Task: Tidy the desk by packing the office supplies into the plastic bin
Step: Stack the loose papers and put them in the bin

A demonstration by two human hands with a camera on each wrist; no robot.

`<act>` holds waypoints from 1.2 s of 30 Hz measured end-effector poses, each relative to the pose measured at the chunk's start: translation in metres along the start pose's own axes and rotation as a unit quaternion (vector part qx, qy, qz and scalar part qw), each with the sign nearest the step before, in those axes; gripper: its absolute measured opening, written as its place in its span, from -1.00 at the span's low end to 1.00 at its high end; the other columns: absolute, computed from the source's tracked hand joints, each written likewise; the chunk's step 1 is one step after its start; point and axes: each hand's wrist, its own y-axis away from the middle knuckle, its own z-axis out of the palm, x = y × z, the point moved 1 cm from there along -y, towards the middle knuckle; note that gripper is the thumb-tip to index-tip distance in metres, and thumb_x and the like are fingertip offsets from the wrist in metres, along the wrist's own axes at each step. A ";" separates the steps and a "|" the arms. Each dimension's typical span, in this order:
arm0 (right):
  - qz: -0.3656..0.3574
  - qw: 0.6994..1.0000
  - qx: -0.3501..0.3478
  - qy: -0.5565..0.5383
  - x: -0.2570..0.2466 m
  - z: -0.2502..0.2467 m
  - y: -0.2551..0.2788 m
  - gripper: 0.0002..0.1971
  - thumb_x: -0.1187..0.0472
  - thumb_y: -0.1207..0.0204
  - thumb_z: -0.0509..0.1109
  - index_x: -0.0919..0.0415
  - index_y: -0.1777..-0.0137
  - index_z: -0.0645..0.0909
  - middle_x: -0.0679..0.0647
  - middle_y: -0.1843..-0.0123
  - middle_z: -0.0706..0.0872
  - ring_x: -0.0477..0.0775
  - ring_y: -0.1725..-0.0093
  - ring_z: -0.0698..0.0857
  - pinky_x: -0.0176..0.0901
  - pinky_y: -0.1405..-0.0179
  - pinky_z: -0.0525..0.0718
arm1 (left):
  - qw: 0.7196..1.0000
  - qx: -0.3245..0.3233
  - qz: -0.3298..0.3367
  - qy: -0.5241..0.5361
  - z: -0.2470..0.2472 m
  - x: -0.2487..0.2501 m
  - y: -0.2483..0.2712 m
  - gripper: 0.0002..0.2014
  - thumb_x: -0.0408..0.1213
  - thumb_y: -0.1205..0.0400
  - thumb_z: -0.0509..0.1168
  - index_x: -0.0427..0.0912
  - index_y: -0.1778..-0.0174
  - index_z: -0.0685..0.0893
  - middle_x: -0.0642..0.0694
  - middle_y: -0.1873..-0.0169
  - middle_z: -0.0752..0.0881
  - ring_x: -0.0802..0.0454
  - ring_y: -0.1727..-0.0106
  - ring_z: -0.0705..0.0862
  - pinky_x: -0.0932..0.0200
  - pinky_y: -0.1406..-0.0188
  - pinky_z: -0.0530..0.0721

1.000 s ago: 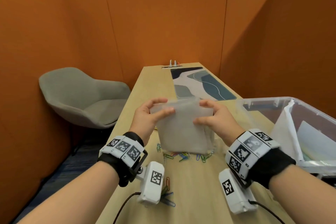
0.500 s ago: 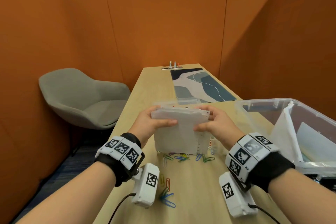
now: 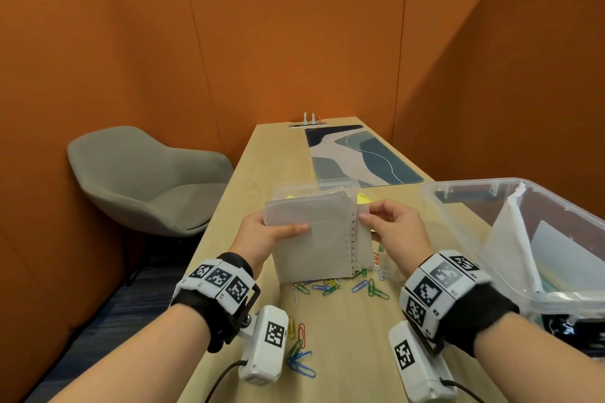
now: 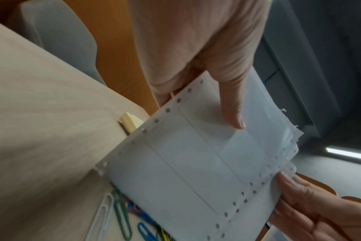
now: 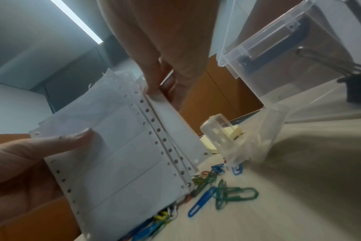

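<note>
Both hands hold a stack of white label sheets [image 3: 314, 239] with punched edges, upright above the desk. My left hand [image 3: 271, 232] grips its left side, thumb across the front [image 4: 233, 114]. My right hand [image 3: 386, 226] pinches the punched right edge [image 5: 155, 91]. Several coloured paper clips [image 3: 343, 286] lie on the desk under the stack, and more paper clips [image 3: 299, 350] lie near my left wrist. The clear plastic bin [image 3: 458, 206] stands at the right with white sheets [image 3: 510, 239] inside.
A small clear box [image 5: 218, 130] and yellow sticky notes [image 5: 233, 132] lie behind the label stack. A black binder clip [image 5: 359, 88] shows through the bin wall. A patterned desk mat [image 3: 357, 154] lies further back. A grey chair [image 3: 144, 180] stands left of the desk.
The label stack has come out of its cloudy wrap and stands more upright. My right hand shifted from the top to the punched right edge, my left thumb now across the front.
</note>
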 end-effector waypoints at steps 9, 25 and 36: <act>-0.117 0.991 -0.004 0.061 -0.043 -0.008 -0.004 -0.87 0.28 -0.54 0.36 0.13 0.02 0.73 -0.01 0.11 0.74 -0.06 0.07 0.67 -0.24 0.00 0.63 | 0.995 -0.027 0.034 -0.085 -0.014 0.026 -0.001 -0.72 -0.44 -0.38 0.51 -0.16 0.02 0.73 -0.06 0.10 0.81 0.05 0.08 0.78 0.27 0.22 0.74; -0.089 0.995 -0.028 0.043 -0.062 0.003 0.010 -0.43 -0.10 -0.45 0.40 0.11 -0.41 0.41 -0.05 -0.23 0.61 -0.12 -0.17 0.59 -0.38 -0.07 0.55 | 0.999 -0.011 0.039 0.008 -0.010 0.024 -0.003 -0.69 -0.54 -0.44 0.41 -0.29 -0.10 0.69 -0.16 0.03 0.79 -0.08 0.02 0.74 0.14 0.05 0.74; 0.001 0.986 -0.166 0.031 -0.037 0.025 0.024 -0.37 0.45 -0.31 0.52 0.08 -0.35 0.42 0.09 -0.18 0.59 0.09 -0.16 0.64 -0.06 -0.19 0.65 | 0.996 -0.072 0.012 -0.059 0.001 0.005 0.007 -0.53 -0.49 -0.32 0.52 -0.17 -0.17 0.71 -0.16 -0.06 0.80 -0.07 -0.14 0.72 0.12 -0.08 0.67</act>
